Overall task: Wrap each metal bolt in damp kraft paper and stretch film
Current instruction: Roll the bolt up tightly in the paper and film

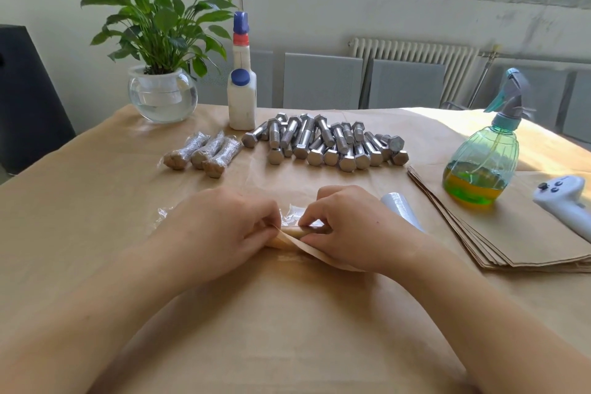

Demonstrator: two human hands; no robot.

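Observation:
Both my hands meet at the table's middle over a kraft paper sheet [315,251] rolled round something hidden inside. My left hand [220,227] pinches the roll's left part and my right hand [348,227] pinches its right part. A piece of clear stretch film [289,214] lies just behind the roll, under my fingers. Several bare metal bolts [326,144] lie in a heap further back. Three wrapped bolts [203,153] lie to the left of the heap. A roll of stretch film [401,208] rests beside my right hand.
A stack of kraft paper sheets [511,233] lies at the right, with a green spray bottle [483,157] and a white controller [566,201] on it. A white bottle [242,96] and a potted plant in a glass bowl [162,96] stand at the back.

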